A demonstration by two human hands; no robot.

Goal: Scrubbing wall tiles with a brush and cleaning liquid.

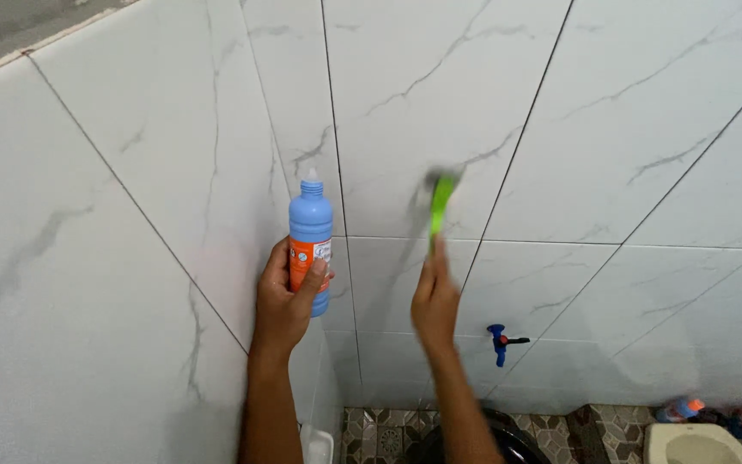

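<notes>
1. Left hand: wrapped around a blue cleaner bottle with an orange label, thumb across the front. Bottle upright, long axis vertical, white nozzle cap on top. It sits just left of the vertical grout line in the wall corner, close to the tile, contact unclear.
2. Green scrub brush: right of the bottle, about level with its cap. Long axis near vertical, slightly tilted, dark bristle head up, handle running down into the right hand. Head looks pressed to the white marble-look tile wall, but motion blur makes contact hard to confirm.
3. Right hand: closed around the lower brush handle, blurred, directly below the brush head. It is the hand nearer the brush's patch of wall; the left hand is at the same height, further left of it.
4. Blue tap: on the wall, below and right of the brush, well apart from both hands.
5. Floor, far below the brush: dark bucket rim by the right forearm, white squat toilet edge at far right.
</notes>
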